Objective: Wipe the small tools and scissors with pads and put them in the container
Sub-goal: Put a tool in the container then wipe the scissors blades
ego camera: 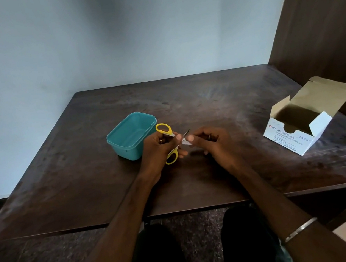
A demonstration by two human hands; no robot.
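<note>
Yellow-handled scissors [164, 130] are gripped in my left hand [159, 153] above the middle of the dark wooden table [84, 178], blades spread apart and pointing right. My right hand [211, 143] pinches a small white pad [186, 141] against one blade near the tips. A teal plastic container [130, 135] stands open just left of my left hand; nothing shows inside it. No other small tools are in sight.
An open white box of alcohol swabs [302, 124] sits at the table's right side, flap raised. A brown wooden panel [321, 28] rises at the right, and a pale wall stands behind the table. My legs show below the near edge.
</note>
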